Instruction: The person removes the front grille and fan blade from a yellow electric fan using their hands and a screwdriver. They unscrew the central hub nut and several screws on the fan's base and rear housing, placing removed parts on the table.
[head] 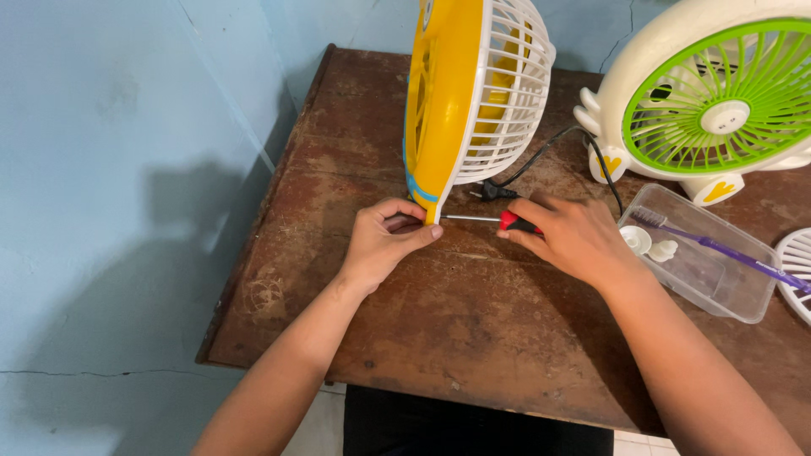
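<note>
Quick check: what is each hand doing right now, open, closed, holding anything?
Left hand: closed, gripping the bottom edge of the yellow fan.
Right hand: closed on the red-handled screwdriver, tip at the fan's base.

The 1 package in view is a clear plastic tub (748, 295), rectangular with rounded corners and no lid. It sits on the brown wooden table (473, 321), just below and in front of the green-and-white fan (718, 110) and close to that fan's yellow-marked feet. Its walls are see-through and colourless. Inside, at the end nearest the fan, lie 2 small white plastic parts (636, 239). A purple toothbrush (726, 249) rests slantwise across the tub's rim.
</note>
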